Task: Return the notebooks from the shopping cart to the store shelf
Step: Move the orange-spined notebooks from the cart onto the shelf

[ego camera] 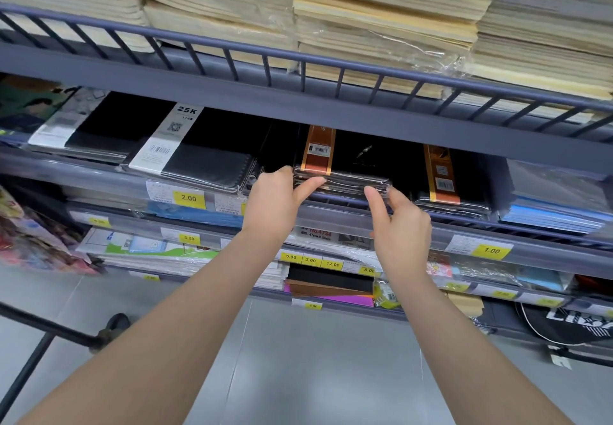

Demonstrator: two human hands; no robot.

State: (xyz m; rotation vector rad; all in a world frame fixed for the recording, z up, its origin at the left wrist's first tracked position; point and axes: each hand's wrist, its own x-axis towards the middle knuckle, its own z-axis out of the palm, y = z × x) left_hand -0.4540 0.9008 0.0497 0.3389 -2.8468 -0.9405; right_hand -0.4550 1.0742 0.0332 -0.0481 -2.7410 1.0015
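Observation:
A stack of black notebooks [348, 172] with an orange band, wrapped in clear plastic, lies on the grey middle shelf [338, 199], its front edge just over the shelf's lip. My left hand [273, 202] holds the stack's front left corner, thumb stretched along the front edge and fingers round the side. My right hand [399, 222] pinches the front right corner between thumb and fingers. A second, similar stack [451, 185] lies to the right. Part of the shopping cart's black frame [49, 328] and a wheel [114, 323] show at lower left.
Black spiral notebooks [185, 156] with white labels lie to the left, blue ones [557, 205] to the right. Above, a railed shelf [298, 59] holds piles of cream paper pads. Lower shelves carry yellow price tags and mixed stationery. Grey tiled floor lies below.

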